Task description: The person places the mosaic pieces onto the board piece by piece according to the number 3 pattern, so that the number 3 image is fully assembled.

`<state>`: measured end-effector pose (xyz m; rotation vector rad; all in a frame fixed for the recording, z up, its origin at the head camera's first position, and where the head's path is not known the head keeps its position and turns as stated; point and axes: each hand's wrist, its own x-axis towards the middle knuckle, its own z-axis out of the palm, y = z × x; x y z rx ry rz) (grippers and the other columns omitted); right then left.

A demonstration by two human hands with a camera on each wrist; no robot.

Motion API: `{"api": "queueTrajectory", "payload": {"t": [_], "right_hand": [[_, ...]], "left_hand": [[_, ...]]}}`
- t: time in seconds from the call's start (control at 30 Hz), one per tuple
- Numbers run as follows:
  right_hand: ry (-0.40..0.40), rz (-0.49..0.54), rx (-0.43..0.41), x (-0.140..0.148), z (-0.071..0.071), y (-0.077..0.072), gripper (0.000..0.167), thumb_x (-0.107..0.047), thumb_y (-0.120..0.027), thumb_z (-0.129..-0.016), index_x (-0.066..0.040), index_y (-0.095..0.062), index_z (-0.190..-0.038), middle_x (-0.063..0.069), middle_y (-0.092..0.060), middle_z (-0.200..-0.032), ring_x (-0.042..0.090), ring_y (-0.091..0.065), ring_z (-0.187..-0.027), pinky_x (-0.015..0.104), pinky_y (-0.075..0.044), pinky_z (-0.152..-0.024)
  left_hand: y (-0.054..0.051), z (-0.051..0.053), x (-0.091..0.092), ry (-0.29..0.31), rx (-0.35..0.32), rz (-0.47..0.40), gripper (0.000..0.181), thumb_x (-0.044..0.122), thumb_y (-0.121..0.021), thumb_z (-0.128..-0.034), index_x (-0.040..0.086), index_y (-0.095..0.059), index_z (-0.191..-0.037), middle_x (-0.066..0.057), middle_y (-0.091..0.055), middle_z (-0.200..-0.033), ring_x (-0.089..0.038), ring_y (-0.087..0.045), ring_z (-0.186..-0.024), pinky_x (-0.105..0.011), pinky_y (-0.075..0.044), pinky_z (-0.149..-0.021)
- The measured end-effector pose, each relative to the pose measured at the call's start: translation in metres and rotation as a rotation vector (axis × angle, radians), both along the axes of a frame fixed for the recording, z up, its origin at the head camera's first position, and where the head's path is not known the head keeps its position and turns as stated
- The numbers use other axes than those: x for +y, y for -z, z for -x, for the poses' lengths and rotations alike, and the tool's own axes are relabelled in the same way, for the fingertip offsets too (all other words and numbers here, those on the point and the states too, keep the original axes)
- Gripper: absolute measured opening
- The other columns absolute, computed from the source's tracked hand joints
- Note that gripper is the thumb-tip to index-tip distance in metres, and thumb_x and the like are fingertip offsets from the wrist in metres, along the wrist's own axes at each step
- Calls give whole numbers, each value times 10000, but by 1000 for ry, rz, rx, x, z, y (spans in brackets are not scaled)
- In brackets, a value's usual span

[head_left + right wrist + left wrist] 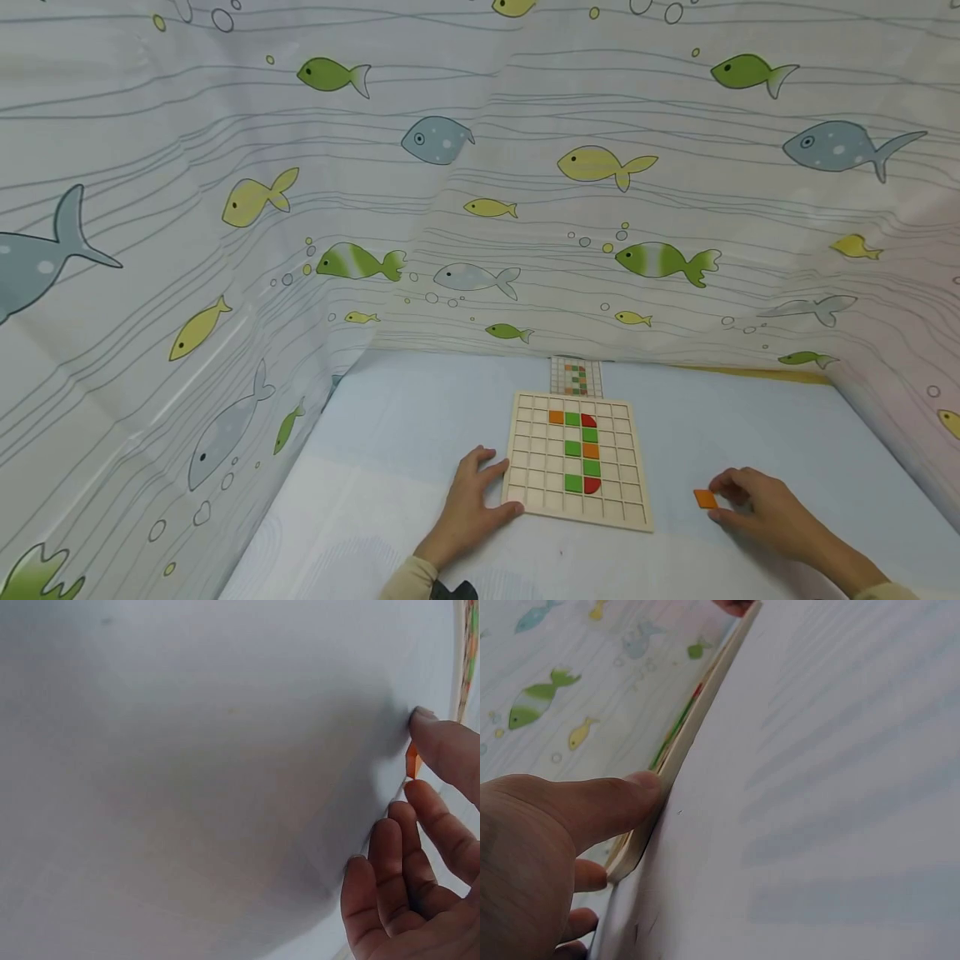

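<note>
A pale wooden grid board (536, 467) lies flat on the table, holding several green square tiles (590, 435), two orange ones (556, 417) and two red tiles (589, 421) with a rounded corner. My left hand (471, 504) rests at the board's near left corner, thumb against the near edge and fingertips by the left side. In the left wrist view the thumb (607, 806) touches the board's rim. Right of the board, my right hand (768, 510) pinches a loose orange square tile (705, 498) between thumb and index finger, low over the tabletop; the fingers partly hide it in the right wrist view.
Behind the board lies a small card (558, 379) printed with a grid and a coloured tile pattern, its near edge by the board's far edge. A light blue-white cloth (405, 417) covers the table. Fish-printed curtains (450, 225) enclose the back and sides.
</note>
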<state>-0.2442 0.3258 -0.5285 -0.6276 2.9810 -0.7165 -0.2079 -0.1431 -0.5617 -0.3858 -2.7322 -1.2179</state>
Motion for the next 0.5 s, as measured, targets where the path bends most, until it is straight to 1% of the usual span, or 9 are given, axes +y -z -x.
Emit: {"api": "queueTrajectory", "payload": {"t": [0.13,0.33,0.5], "right_hand": [[23,-8,1,0,0,2,358,-376,-902,-833,-156,-734,-1059,-79,-706,-1003,-46,-593,-861,223,-570,-728],[49,-10,12,-2,-1,5,358,-360,-910,-826,-151,-737,-1059,-66,-707,-1003,-19,-613,-860,228,-576,-732],[37,10,19,-2,-3,7,309,-316,-902,-839,-166,-733,-1050,-74,-707,-1001,-38,-610,-863,225,-579,-734]], "left_hand": [[0,1,-1,3,-2,-3,719,418,-860,-868,4,-647,-1416,-217,-484,-1521,-490,-356,-1524,-696,-334,-1221],[1,0,-1,7,-6,-11,713,416,-858,-872,6,-648,-1417,-215,-485,-1520,-488,-357,-1522,-700,-341,-1213],[1,0,-1,10,-11,-16,713,414,-855,-878,2,-644,-1421,-213,-482,-1523,-488,-351,-1525,-706,-340,-1211]]}}
